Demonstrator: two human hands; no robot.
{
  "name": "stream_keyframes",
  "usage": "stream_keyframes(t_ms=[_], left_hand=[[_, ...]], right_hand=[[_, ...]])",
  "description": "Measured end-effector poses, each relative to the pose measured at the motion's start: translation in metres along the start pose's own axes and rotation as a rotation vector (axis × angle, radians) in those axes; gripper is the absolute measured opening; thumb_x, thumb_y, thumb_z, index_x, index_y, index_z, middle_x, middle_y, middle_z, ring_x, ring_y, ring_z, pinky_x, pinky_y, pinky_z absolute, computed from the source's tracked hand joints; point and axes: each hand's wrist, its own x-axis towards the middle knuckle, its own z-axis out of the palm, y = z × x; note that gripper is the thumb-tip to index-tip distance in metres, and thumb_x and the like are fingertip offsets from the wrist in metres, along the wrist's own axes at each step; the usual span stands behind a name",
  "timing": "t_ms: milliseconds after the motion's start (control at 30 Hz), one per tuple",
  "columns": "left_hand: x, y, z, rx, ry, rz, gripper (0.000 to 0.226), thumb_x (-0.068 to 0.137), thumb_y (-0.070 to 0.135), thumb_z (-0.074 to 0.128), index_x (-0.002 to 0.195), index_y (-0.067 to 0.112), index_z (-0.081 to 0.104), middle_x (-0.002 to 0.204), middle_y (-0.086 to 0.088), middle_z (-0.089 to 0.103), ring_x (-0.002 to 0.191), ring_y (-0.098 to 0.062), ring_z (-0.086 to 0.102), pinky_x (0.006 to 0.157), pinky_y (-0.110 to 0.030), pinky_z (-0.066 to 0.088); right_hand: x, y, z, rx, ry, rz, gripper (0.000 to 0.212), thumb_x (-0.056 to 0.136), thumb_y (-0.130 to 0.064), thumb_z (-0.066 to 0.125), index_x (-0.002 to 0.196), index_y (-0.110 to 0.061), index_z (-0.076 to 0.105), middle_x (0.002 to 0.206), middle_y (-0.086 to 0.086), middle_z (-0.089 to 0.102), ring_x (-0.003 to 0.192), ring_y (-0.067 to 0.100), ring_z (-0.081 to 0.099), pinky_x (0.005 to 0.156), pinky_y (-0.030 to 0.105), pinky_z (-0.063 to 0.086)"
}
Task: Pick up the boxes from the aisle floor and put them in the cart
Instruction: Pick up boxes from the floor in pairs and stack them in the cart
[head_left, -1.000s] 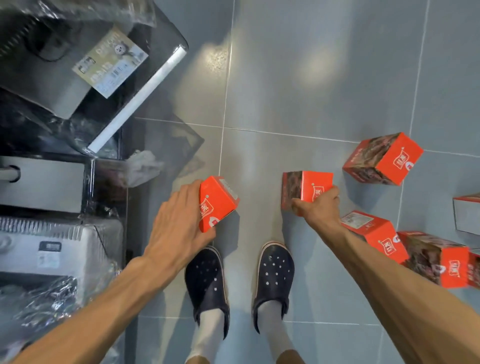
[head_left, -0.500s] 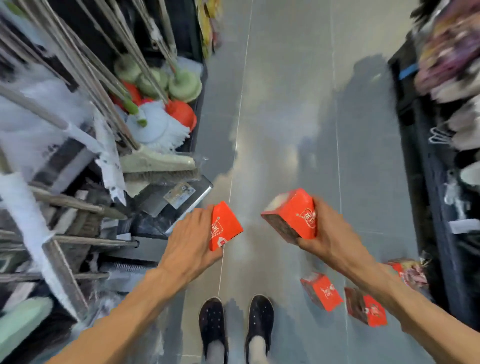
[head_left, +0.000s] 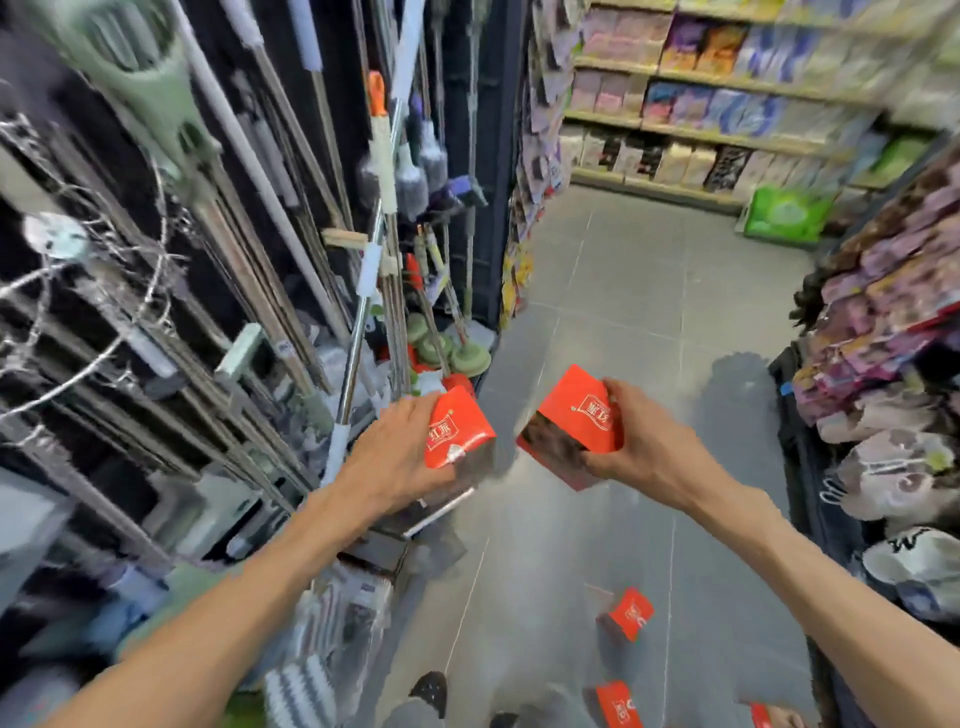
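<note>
Head view: two red boxes held up over the aisle floor (head_left: 613, 291).

The left hand (head_left: 400, 462) has its grip curled round one red box (head_left: 457, 428); the right hand (head_left: 639, 447) has its grip clamped on another red box (head_left: 571, 423), the two boxes near each other but apart. Three more boxes (head_left: 626, 613) lie on the tiles below. Mop rack (head_left: 332, 249) crowds the left edge, slipper shelf (head_left: 893, 374) the right; open tiles run ahead between them.

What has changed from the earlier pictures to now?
The right hand took a red box off the floor and raised it. The view lifted from the tiles to the aisle. The left hand holds its red box as before; other boxes remain on the floor.
</note>
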Motion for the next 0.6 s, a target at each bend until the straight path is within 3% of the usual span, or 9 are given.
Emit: stream_keyframes(t_ms=[133, 267, 367, 433, 600], left_hand=[[-0.049, 0.021, -0.037, -0.050, 0.139, -0.165, 0.073, 0.069, 0.063, 0.056, 0.128, 0.021, 0.046, 0.108, -0.002, 0.058, 0.097, -0.025, 0.057, 0.079, -0.042, 0.050], [-0.118, 0.018, -0.048, -0.036, 0.266, -0.405, 0.082, 0.064, 0.067, 0.052, 0.133, 0.026, 0.041, 0.111, -0.001, 0.056, 0.104, -0.025, 0.055, 0.085, -0.043, 0.049], [-0.188, 0.014, -0.056, 0.015, 0.324, -0.628, 0.088, 0.064, 0.069, 0.050, 0.141, 0.029, 0.035, 0.117, -0.001, 0.056, 0.111, -0.026, 0.055, 0.088, -0.041, 0.049], [-0.244, 0.012, -0.059, 0.061, 0.373, -0.739, 0.091, 0.065, 0.074, 0.048, 0.144, 0.031, 0.029, 0.121, -0.001, 0.053, 0.116, -0.026, 0.053, 0.092, -0.045, 0.049], [-0.398, 0.032, -0.067, 0.091, 0.535, -1.015, 0.107, 0.063, 0.080, 0.041, 0.151, 0.022, 0.028, 0.133, -0.005, 0.050, 0.125, -0.027, 0.048, 0.103, -0.044, 0.041]], right_hand=[[0.010, -0.033, -0.018, -0.060, -0.096, -0.224, 0.071, 0.065, -0.056, 0.068, 0.125, -0.023, 0.047, 0.110, -0.002, 0.062, 0.096, 0.022, 0.060, 0.079, 0.042, 0.051], [0.017, -0.082, -0.014, -0.146, -0.188, -0.431, 0.093, 0.057, -0.076, 0.051, 0.133, -0.024, 0.043, 0.118, 0.000, 0.059, 0.099, 0.023, 0.059, 0.082, 0.041, 0.051], [0.014, -0.130, 0.003, -0.224, -0.278, -0.602, 0.094, 0.059, -0.072, 0.054, 0.139, -0.027, 0.036, 0.121, -0.002, 0.058, 0.099, 0.020, 0.057, 0.078, 0.034, 0.047], [0.003, -0.168, 0.019, -0.253, -0.327, -0.724, 0.092, 0.063, -0.067, 0.059, 0.141, -0.028, 0.033, 0.126, -0.002, 0.058, 0.107, 0.021, 0.058, 0.084, 0.035, 0.048], [-0.070, -0.272, 0.066, -0.258, -0.413, -1.033, 0.094, 0.068, -0.066, 0.068, 0.145, -0.027, 0.030, 0.132, -0.002, 0.053, 0.114, 0.022, 0.056, 0.086, 0.035, 0.048]])
